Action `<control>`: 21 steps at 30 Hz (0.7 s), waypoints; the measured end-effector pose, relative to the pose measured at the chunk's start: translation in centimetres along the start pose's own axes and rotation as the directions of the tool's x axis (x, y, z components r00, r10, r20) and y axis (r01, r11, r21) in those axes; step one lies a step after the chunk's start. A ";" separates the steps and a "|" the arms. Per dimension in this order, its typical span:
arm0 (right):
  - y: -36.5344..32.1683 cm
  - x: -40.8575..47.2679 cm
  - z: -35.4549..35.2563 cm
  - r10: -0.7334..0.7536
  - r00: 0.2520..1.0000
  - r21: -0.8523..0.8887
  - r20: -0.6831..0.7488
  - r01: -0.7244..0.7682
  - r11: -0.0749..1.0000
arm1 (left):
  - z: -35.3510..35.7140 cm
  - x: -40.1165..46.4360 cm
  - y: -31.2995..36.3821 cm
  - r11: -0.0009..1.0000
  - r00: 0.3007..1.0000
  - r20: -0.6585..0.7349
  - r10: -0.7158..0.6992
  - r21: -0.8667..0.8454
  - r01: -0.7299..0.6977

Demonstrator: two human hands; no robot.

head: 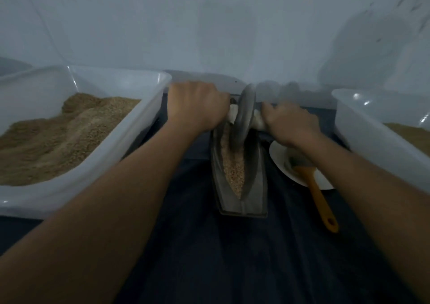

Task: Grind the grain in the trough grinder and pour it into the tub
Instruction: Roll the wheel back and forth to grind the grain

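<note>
Grinding under way; axle handles are gripped by left hand (197,105) and right hand (290,124), wheel (246,115) set in trough (242,175) on table; grain (232,164) looks coarse; rolling likely needed before pouring into tub (76,126).

Count on inspection: two translucent plastic tubs, one at left (130,138) and one at right (363,126), each holding brown ground material. One metal trough grinder (242,196) with one grinding wheel (245,115) on one axle handle (258,120). One white plate (279,157). One orange-handled brush (318,196). Two hands: left hand (197,105), right hand (293,126).
</note>
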State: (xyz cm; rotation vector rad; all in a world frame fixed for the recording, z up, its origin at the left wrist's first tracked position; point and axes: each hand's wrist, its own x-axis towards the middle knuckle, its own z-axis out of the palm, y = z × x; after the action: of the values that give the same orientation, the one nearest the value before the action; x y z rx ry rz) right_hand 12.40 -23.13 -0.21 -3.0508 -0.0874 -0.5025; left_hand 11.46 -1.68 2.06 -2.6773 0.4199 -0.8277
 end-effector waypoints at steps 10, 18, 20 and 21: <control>-3.5 -7.5 -2.0 -0.149 0.824 -0.070 -0.546 0.132 0.989 | -0.4 -8.8 0.2 0.998 0.994 -0.092 -0.062 -0.005 0.062; -2.0 -9.2 -0.5 -0.028 0.863 0.015 -0.505 0.042 0.999 | -0.2 -7.2 0.3 0.998 0.930 -0.368 -0.011 -0.056 -0.010; -2.3 -6.9 -0.8 -0.029 0.915 -0.045 -0.402 0.012 0.999 | 0.8 -5.8 0.0 0.993 0.933 -0.355 0.062 0.116 -0.022; -2.2 -5.2 -0.9 -0.035 0.946 -0.065 -0.321 0.015 0.998 | 1.1 -4.8 -0.3 0.987 0.931 -0.358 0.072 0.162 -0.014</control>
State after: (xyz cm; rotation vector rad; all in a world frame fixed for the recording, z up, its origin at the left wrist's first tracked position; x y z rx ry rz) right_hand 7.06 -21.22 -0.92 -2.9801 -0.0993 -1.0145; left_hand 8.39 0.59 -1.07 -2.3612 0.4734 -1.2929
